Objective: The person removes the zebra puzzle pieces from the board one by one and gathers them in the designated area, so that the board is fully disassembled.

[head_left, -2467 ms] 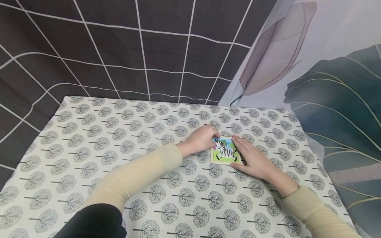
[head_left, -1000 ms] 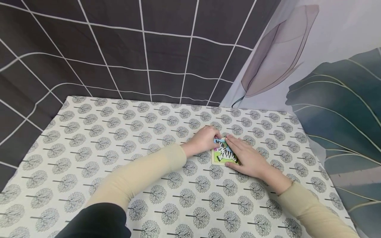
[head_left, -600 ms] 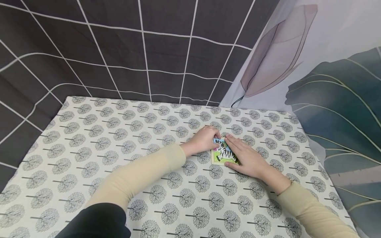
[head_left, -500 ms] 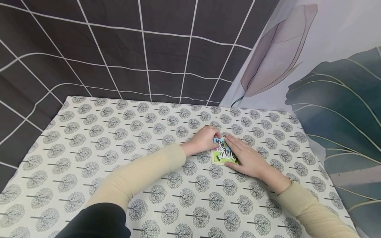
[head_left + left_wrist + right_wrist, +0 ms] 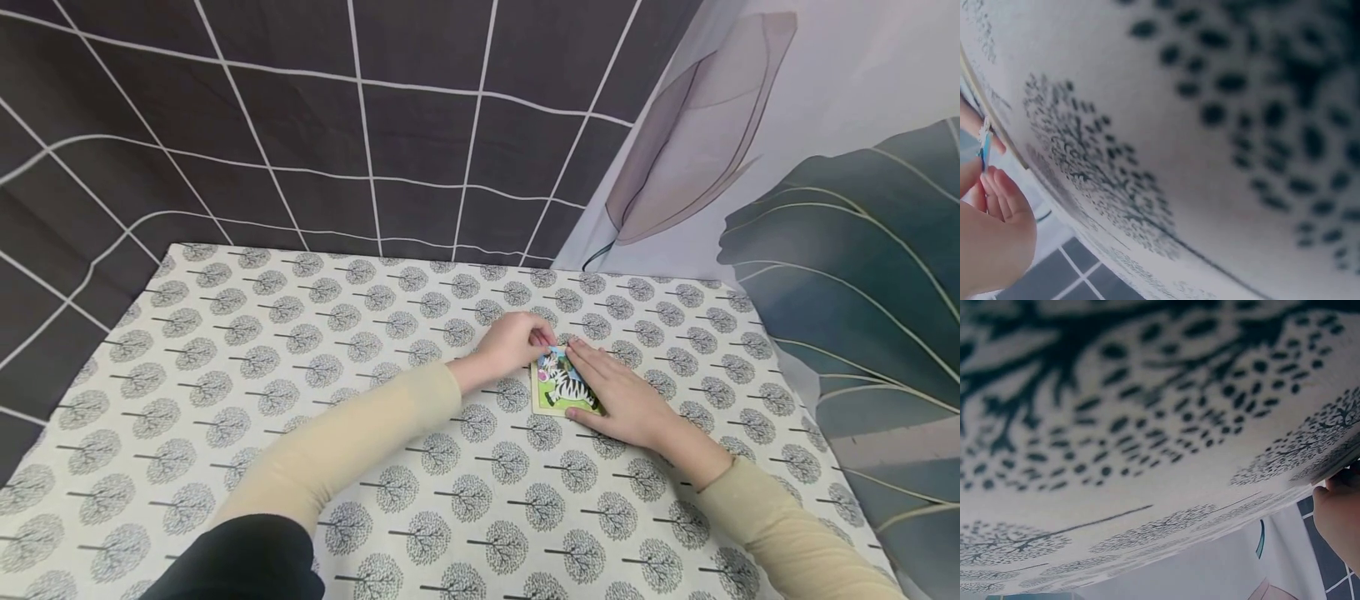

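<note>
A square wooden zebra puzzle [image 5: 564, 390] lies on the cloth, with a pale wooden border. At its far left corner my left hand [image 5: 510, 342] pinches a small blue-edged puzzle piece [image 5: 985, 150] between thumb and fingertips; the left wrist view shows this piece standing on edge. My right hand [image 5: 626, 396] rests across the puzzle's right side, fingers stretched out along the far edge and thumb by the near edge. That side of the picture is hidden under it. In the right wrist view only part of my right hand [image 5: 1340, 515] shows at the right border.
A white tablecloth [image 5: 420, 533] printed with grey trees covers the table. Behind it hangs a dark curtain with a white grid [image 5: 300, 117]. A pale curtain with large leaf prints [image 5: 862, 250] hangs on the right.
My right hand has slid left over more of the puzzle. Lately my left hand has lifted and drawn back slightly at the far left corner, with the blue-edged puzzle piece tilted up in its fingertips.
</note>
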Available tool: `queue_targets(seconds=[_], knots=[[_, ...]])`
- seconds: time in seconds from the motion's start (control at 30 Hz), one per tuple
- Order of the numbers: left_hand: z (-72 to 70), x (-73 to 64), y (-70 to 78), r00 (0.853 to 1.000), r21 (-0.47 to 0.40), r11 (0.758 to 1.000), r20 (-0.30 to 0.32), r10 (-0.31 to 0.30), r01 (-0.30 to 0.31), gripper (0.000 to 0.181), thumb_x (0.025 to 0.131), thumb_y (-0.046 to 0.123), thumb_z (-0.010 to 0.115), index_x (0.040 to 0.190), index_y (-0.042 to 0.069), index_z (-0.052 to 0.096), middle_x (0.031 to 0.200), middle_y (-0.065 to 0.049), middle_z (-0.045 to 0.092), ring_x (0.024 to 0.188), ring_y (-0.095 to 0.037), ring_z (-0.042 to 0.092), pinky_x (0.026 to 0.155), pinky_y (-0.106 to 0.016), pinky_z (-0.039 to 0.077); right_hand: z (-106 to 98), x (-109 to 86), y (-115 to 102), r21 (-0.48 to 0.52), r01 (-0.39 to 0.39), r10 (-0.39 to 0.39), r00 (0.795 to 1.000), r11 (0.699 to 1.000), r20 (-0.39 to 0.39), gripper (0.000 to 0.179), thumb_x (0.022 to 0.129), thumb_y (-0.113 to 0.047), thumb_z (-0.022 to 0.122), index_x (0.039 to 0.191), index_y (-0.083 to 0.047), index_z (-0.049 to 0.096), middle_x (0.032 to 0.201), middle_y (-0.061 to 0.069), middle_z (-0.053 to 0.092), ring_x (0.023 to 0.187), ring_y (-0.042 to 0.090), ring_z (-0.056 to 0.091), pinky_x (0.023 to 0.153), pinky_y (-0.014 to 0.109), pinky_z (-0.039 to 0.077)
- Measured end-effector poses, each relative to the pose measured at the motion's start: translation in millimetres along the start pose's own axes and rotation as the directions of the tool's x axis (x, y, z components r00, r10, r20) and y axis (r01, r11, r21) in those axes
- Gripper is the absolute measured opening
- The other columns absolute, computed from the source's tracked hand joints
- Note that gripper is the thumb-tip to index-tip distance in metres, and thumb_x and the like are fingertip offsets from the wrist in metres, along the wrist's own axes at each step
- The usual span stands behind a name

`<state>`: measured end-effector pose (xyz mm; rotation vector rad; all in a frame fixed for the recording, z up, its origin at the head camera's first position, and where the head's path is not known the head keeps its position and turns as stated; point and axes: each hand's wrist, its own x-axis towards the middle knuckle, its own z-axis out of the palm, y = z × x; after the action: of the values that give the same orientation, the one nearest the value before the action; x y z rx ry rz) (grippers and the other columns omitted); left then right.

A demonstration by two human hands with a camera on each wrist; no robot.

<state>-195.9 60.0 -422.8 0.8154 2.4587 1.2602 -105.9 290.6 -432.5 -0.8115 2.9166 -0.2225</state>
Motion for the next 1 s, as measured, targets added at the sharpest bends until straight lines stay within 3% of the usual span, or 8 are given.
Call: queue_targets(seconds=[0.2, 0.43, 0.77, 1.0], knots=[[-16.7, -6.5, -8.1, 1.000, -0.089, 0.996, 0.001, -0.022, 0.022, 0.014, 0.095, 0.002, 0.075, 0.109, 0.002, 0.076, 0.107, -0.012, 0.078, 0.096, -0.020, 0.073, 0.088, -0.016, 0.059, 0, 0.9, 0, 0.000, 0.005, -0.005, 1.000, 1.000, 0.006, 0.094, 0.101, -0.054, 0.063, 0.166, 0.002, 0.023, 0.175, 0.020, 0.022, 0.161, 0.041, 0.029, 0.132, 0.056, 0.026], [-52.6, -33.5, -27.7, 0.995, -0.133, 0.987, 0.034, -0.091, 0.094, 0.015, 0.093, 0.005, 0.078, 0.108, 0.002, 0.077, 0.108, -0.014, 0.079, 0.097, -0.021, 0.075, 0.093, -0.023, 0.062, 0, 0.9, 1, 0.003, 0.006, -0.006, 1.000, 1.000, 0.015, 0.095, 0.101, -0.055, 0.062, 0.166, 0.003, 0.022, 0.176, 0.020, 0.020, 0.161, 0.041, 0.027, 0.133, 0.055, 0.024], [-108.1, -73.1, -60.4, 0.984, -0.112, 0.978, 0.041, -0.171, 0.175, 0.016, 0.093, 0.005, 0.078, 0.108, 0.001, 0.077, 0.114, -0.017, 0.079, 0.103, -0.026, 0.076, 0.101, -0.038, 0.062, 0, -0.7, 3, 0.015, 0.003, -0.003, 1.000, 1.000, 0.019, 0.095, 0.102, -0.055, 0.061, 0.166, 0.002, 0.021, 0.176, 0.020, 0.021, 0.161, 0.042, 0.028, 0.133, 0.057, 0.024], [-141.6, -89.3, -79.3, 0.970, -0.088, 0.966, 0.035, -0.239, 0.242, 0.018, 0.094, 0.005, 0.077, 0.111, -0.001, 0.076, 0.115, -0.019, 0.077, 0.101, -0.022, 0.075, 0.103, -0.041, 0.060, -1, -0.5, 3, 0.028, -0.003, 0.003, 1.000, 1.000, 0.019, 0.096, 0.101, -0.055, 0.062, 0.167, 0.002, 0.021, 0.176, 0.019, 0.020, 0.161, 0.042, 0.028, 0.132, 0.057, 0.024]])
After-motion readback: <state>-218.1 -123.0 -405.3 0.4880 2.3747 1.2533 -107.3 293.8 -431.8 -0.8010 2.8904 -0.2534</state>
